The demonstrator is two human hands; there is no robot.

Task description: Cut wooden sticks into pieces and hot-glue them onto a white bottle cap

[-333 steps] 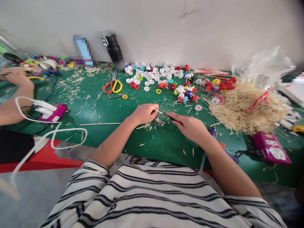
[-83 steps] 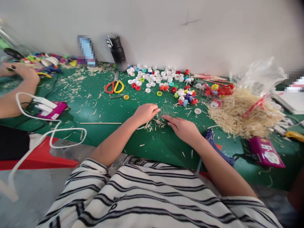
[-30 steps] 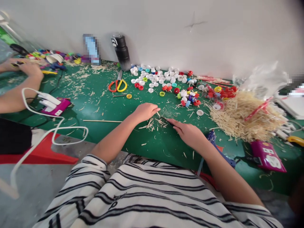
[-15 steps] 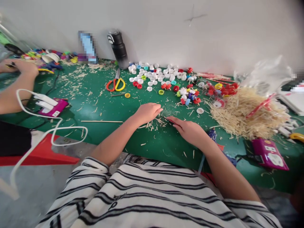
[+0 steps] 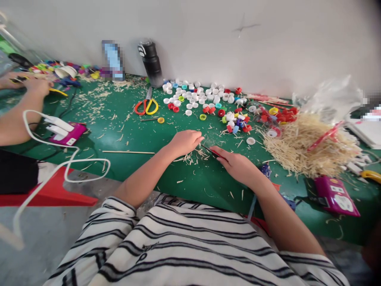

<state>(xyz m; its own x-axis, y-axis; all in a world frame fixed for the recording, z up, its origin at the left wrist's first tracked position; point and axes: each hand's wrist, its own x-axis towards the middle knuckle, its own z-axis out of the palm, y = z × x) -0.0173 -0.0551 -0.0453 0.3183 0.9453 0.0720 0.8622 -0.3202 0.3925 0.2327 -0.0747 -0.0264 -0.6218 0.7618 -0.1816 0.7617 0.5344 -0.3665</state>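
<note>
My left hand (image 5: 187, 142) is closed in a pinch over the middle of the green table, and what its fingertips hold, if anything, is hidden. Just to the right, my right hand (image 5: 238, 166) grips a slim dark knife-like tool (image 5: 210, 151). The tool's tip points up and left toward my left fingertips. Pale wood shavings (image 5: 190, 158) lie scattered under and around both hands. A thin wooden stick (image 5: 127, 152) rests on the table left of my left forearm.
Behind my hands are many loose bottle caps (image 5: 208, 95), orange-and-yellow-handled scissors (image 5: 147, 104) and a black bottle (image 5: 151, 65). A heap of thin wooden sticks (image 5: 309, 147) and a purple box (image 5: 336, 195) stand right. At left, another person's hands (image 5: 37, 84) work beyond a purple power strip (image 5: 70, 134) with a white cable.
Both my hands stay almost in place, the slim tool still in the right. The view has shifted slightly. At far left, the other person's hands have moved a little.
</note>
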